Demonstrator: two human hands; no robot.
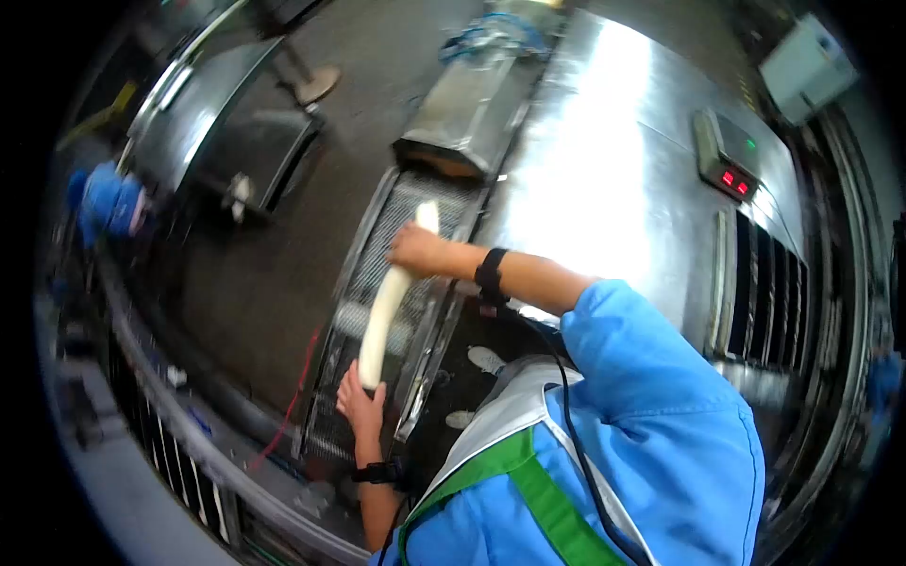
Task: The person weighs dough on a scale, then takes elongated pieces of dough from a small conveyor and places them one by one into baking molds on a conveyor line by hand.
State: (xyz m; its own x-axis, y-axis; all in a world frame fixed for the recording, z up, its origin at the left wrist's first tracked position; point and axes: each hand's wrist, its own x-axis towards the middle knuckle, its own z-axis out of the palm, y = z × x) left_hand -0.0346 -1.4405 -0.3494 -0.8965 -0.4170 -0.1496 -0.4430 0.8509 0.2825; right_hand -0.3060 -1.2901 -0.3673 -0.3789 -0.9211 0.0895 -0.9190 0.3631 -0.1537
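A long pale roll, seemingly dough (379, 321), stretches along a mesh conveyor belt (368, 255) and bends slightly. My right hand (415, 250) is wrapped over it near its far end, and a short tip sticks out beyond the fingers. At the near end, my left hand (361, 394) grips the roll with fingers on one side and thumb on the other. Whether the roll rests fully on the belt or is partly lifted, I cannot tell. Both wrists wear black straps.
A metal housing (453, 118) covers the belt's far end. Beside it stands a steel table (595, 141) bearing a device with a red display (736, 181). A red cord (300, 387) hangs left of the conveyor. Another person in blue (109, 200) is at far left.
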